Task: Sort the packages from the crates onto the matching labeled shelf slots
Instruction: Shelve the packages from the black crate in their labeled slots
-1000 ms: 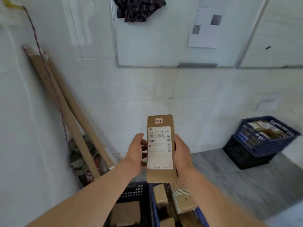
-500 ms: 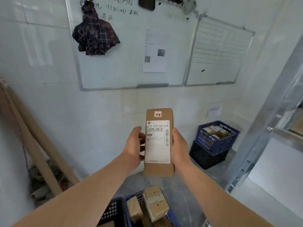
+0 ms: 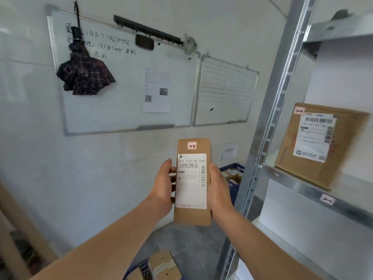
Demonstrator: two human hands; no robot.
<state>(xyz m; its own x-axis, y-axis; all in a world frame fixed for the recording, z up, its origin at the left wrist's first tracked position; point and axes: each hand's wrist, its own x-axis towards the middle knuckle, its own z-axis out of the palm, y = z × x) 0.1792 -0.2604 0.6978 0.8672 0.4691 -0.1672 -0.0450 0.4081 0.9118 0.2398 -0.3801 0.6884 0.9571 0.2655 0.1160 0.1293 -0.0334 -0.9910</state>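
You hold the narrow brown package (image 3: pixel 192 181) upright, chest-high, label facing you; its small tag reads 2-2. Your left hand (image 3: pixel 163 185) grips its left edge, and your right hand (image 3: pixel 218 185) grips its right edge, fingers curled behind. To the right of the grip stands the metal shelf (image 3: pixel 298 184), carrying a cardboard box (image 3: pixel 321 144) tagged 1-1. Below the grip, a crate (image 3: pixel 139 269) holds further parcels.
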